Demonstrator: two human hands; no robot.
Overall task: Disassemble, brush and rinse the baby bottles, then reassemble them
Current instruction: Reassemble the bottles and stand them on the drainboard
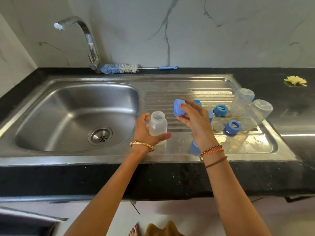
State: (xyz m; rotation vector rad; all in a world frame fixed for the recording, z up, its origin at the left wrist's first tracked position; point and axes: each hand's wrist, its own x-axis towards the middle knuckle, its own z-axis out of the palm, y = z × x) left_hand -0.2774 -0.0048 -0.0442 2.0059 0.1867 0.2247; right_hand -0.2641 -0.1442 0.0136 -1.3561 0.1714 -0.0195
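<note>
My left hand [144, 132] holds an open, clear baby bottle [158, 124] upright on the steel drainboard [187, 94], thumb across its lower front. My right hand [194, 121] grips a blue screw collar [179, 107] just right of and above the bottle's mouth. Two clear bottles [242, 101] [257, 113] stand upside down at the drainboard's right. Two blue rings [220, 110] [232, 127] lie beside them, with a clear nipple [218, 125] between. More blue parts [194, 148] are partly hidden behind my right hand and wrist.
The sink basin [51, 120] with its drain lies to the left under a chrome tap [88, 40]. A blue and white bottle brush [122, 68] lies along the back ledge. A yellow scrap [295, 80] sits on the black counter [281, 77] at far right.
</note>
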